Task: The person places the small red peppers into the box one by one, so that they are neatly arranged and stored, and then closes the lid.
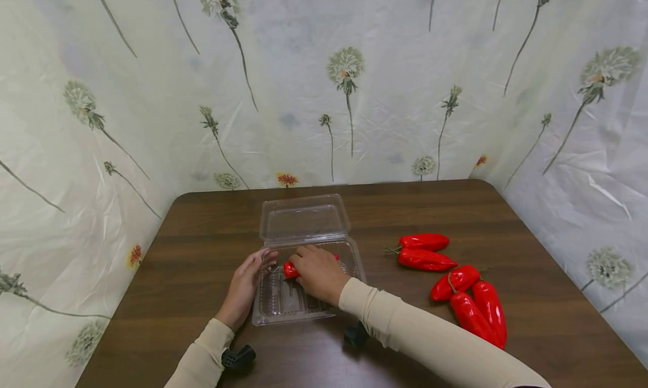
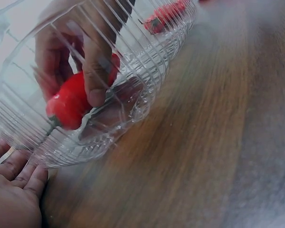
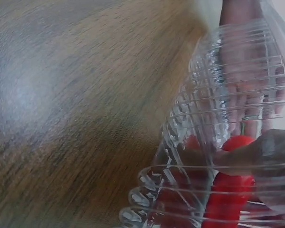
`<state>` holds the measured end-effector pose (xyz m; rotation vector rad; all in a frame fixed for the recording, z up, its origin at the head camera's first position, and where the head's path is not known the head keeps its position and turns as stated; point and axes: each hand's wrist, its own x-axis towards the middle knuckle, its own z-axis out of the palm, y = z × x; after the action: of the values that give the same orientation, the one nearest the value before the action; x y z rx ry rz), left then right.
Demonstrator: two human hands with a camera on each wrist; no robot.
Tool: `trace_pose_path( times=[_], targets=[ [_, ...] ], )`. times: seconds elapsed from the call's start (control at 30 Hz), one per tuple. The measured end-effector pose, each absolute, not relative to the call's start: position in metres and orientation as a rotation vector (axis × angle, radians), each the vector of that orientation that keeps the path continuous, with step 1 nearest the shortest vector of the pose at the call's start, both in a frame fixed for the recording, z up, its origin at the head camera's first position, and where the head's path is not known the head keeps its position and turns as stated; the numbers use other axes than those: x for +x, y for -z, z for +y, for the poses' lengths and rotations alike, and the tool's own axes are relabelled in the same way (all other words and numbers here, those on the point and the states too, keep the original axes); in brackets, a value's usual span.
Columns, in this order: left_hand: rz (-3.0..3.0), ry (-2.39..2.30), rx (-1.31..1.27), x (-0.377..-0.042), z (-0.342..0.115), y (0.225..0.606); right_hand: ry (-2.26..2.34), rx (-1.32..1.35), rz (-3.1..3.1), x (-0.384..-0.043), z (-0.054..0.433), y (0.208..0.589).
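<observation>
A clear plastic clamshell container (image 1: 293,319) lies on the table with its lid (image 1: 305,218) folded back toward the wall. My right hand (image 1: 320,273) reaches into the base and holds a red pepper (image 1: 290,270) between thumb and fingers. The pepper lies sideways, its stem end toward my left hand and its body partly hidden by the right hand. In the left wrist view the pepper (image 2: 69,107) shows through the ribbed wall, close over the container's floor. My left hand (image 1: 245,289) rests along the container's left side, its fingers extended and touching the wall.
Several red peppers (image 1: 427,259) lie on the brown wooden table (image 1: 202,236) to the right, some beside my right forearm. Black wrist-worn devices (image 1: 239,359) sit beneath both cuffs. A curtain (image 1: 293,123) printed with dandelions surrounds the table's back and sides.
</observation>
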<state>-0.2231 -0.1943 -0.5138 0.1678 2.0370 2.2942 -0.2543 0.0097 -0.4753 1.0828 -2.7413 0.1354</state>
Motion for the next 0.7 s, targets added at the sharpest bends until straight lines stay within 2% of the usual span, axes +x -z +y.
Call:
trace_pose_path(
  times=[0.7],
  targets=[
    [2.032,-2.292,0.18,-0.2234,-0.1952,0.5138,-0.273,1.124,-2.726,-0.2549,0.0198,0.4723]
  ],
)
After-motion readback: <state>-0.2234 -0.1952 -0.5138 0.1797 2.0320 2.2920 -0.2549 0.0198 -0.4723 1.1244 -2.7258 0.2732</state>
